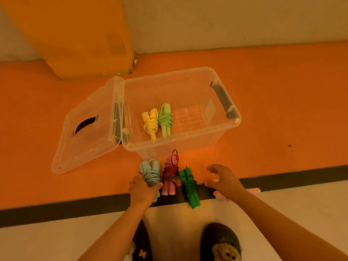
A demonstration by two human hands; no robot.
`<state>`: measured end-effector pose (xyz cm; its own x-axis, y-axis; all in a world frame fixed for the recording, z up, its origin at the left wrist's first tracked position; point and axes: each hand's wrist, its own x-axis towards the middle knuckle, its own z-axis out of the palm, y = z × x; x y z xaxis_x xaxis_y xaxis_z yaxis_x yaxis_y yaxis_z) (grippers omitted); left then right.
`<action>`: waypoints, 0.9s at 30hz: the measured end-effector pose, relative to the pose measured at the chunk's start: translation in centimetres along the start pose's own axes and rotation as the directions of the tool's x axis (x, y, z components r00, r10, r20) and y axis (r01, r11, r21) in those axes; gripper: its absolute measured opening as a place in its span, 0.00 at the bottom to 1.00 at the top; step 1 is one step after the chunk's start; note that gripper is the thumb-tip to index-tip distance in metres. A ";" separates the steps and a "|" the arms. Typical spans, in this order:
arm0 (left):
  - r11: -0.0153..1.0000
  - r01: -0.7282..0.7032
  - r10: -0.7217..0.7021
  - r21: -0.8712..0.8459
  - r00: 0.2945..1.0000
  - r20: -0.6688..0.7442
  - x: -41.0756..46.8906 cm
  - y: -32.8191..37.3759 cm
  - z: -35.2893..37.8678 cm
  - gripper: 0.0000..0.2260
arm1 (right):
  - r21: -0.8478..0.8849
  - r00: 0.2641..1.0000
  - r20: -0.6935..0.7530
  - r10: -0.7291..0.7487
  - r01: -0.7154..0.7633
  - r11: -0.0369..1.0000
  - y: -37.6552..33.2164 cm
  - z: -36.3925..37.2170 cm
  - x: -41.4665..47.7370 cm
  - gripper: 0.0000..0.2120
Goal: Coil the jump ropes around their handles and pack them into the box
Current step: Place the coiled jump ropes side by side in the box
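The left hand [143, 191] grips the blue coiled rope [150, 173] round its wound middle, on the floor just in front of the clear box [197, 136]; the right hand [223, 178] hovers open nearby. The bundle looks light, its cord springy and liable to unwind, so clasping coils and handles together seems safest

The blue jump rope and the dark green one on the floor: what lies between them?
Between the blue jump rope and the dark green jump rope lies the pink-handled jump rope, wrapped in dark red cord. The head view shows it.
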<state>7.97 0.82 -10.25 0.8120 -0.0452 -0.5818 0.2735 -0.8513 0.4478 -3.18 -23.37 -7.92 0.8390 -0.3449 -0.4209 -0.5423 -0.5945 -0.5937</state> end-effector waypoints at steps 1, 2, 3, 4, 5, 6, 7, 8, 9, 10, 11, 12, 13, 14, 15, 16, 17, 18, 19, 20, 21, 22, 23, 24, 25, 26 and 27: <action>1.000 0.017 -0.016 -0.010 0.998 0.058 0.3 -0.4 0.1 0.32 | -0.092 1.000 0.015 0.004 -0.003 0.996 1.3 0.1 0.0 0.30; 0.997 0.039 -0.031 -0.069 0.994 0.103 0.6 -0.6 0.1 0.26 | -0.189 1.000 0.019 0.003 0.001 0.982 2.5 0.1 -0.1 0.35; 0.989 0.062 -0.044 -0.137 0.990 0.132 0.7 -0.8 0.2 0.21 | -0.281 1.000 0.026 0.008 0.000 0.960 3.4 0.2 -0.3 0.39; 0.984 0.077 -0.053 -0.159 0.988 0.148 1.1 -0.9 0.4 0.20 | -0.359 0.999 0.032 0.024 -0.011 0.933 4.3 0.2 -0.6 0.42; 0.981 0.091 -0.062 -0.172 0.984 0.168 1.6 -1.3 0.8 0.23 | -0.421 0.998 0.034 0.055 -0.036 0.906 5.2 0.2 -0.9 0.45; 0.979 0.102 -0.067 -0.177 0.979 0.194 2.2 -1.7 1.4 0.28 | -0.471 0.995 0.039 0.096 -0.066 0.880 6.1 0.2 -1.1 0.48; 0.972 0.121 -0.078 -0.200 0.974 0.212 2.8 -2.1 2.0 0.30 | -0.506 0.989 0.047 0.141 -0.099 0.857 6.9 0.0 -1.4 0.51; 0.963 0.150 -0.095 -0.225 0.967 0.238 4.5 -3.7 3.4 0.29 | -0.534 0.982 0.052 0.181 -0.126 0.836 7.7 -0.3 -1.7 0.52; 0.957 0.165 -0.106 -0.240 0.965 0.241 4.5 -3.7 3.6 0.25 | -0.558 0.976 0.056 0.210 -0.144 0.817 8.3 -0.5 -2.0 0.54; 0.954 0.171 -0.112 -0.248 0.966 0.234 4.0 -3.2 3.3 0.21 | -0.576 0.972 0.061 0.229 -0.153 0.803 8.8 -0.7 -2.3 0.53; 0.951 0.169 -0.112 -0.259 0.969 0.221 3.0 -2.3 2.6 0.17 | -0.586 0.969 0.063 0.237 -0.156 0.795 9.2 -0.8 -2.5 0.51; 0.951 0.159 -0.105 -0.266 0.973 0.206 2.6 -2.1 2.3 0.14 | -0.585 0.968 0.066 0.243 -0.160 0.796 9.5 -0.9 -2.6 0.47; 0.953 0.153 -0.102 -0.262 0.975 0.198 2.3 -2.1 2.1 0.12 | -0.565 0.966 0.069 0.248 -0.167 0.808 9.7 -1.0 -2.7 0.42; 0.956 0.149 -0.099 -0.253 0.974 0.202 2.0 -2.1 1.9 0.09 | -0.523 0.963 0.074 0.258 -0.183 0.833 9.7 -1.1 -2.7 0.38; 0.960 0.145 -0.095 -0.240 0.974 0.207 1.7 -2.2 1.7 0.07 | -0.458 0.959 0.081 0.273 -0.207 0.865 9.5 -1.1 -2.8 0.34; 0.964 0.139 -0.091 -0.226 0.973 0.210 1.4 -2.4 1.5 0.07 | -0.376 0.953 0.099 0.287 -0.231 0.897 9.2 -1.1 -2.8 0.31; 0.970 0.128 -0.083 -0.208 0.974 0.213 1.2 -2.5 1.3 0.09 | -0.286 0.951 0.117 0.288 -0.245 0.926 8.9 -1.0 -2.9 0.30; 0.972 0.121 -0.075 -0.202 0.973 0.220 0.7 -2.6 1.0 0.11 | -0.188 0.954 0.124 0.275 -0.249 0.950 8.5 -1.0 -3.1 0.28; 0.971 0.110 -0.060 -0.210 0.972 0.229 0.2 -2.7 0.7 0.13 | -0.087 0.957 0.130 0.259 -0.249 0.965 8.0 -1.1 -3.3 0.29; 0.970 0.085 -0.030 -0.227 0.971 0.235 -0.7 -2.4 0.1 0.13 | 0.010 0.960 0.141 0.242 -0.246 0.969 7.4 -1.2 -3.4 0.29; 0.966 0.059 0.003 -0.251 0.970 0.241 -1.6 -2.2 -0.3 0.14 | 0.091 0.963 0.158 0.219 -0.235 0.968 6.7 -1.4 -3.6 0.31; 0.958 0.039 0.033 -0.284 0.969 0.246 -2.7 -1.8 -0.9 0.16 | 0.157 0.965 0.181 0.188 -0.218 0.963 5.9 -1.8 -3.7 0.32; 0.944 0.020 0.065 -0.328 0.967 0.248 -3.7 -1.4 -1.4 0.17 | 0.221 0.967 0.205 0.154 -0.199 0.955 5.0 -2.2 -3.8 0.32; 0.929 0.002 0.095 -0.369 0.965 0.246 -4.7 -0.9 -1.8 0.17 | 0.288 0.969 0.217 0.117 -0.178 0.941 4.0 -2.7 -4.1 0.31; 0.911 -0.023 0.129 -0.412 0.964 0.232 -5.4 -0.4 -2.1 0.15 | 0.352 0.973 0.215 0.080 -0.154 0.923 2.8 -3.4 -4.5 0.30; 0.894 -0.057 0.167 -0.444 0.963 0.211 -6.1 0.1 -2.4 0.14 | 0.403 0.978 0.201 0.047 -0.127 0.906 1.4 -4.1 -4.9 0.29; 0.873 -0.096 0.206 -0.478 0.961 0.182 -6.8 0.9 -2.7 0.14 | 0.444 0.984 0.177 0.019 -0.097 0.891 0.1 -4.8 -5.3 0.28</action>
<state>4.05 1.77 -4.07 0.7430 -0.3142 -0.5910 0.4072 -0.4886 0.7716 -7.42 -25.07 -2.49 0.8072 -0.2218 -0.5470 -0.5847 -0.1736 -0.7925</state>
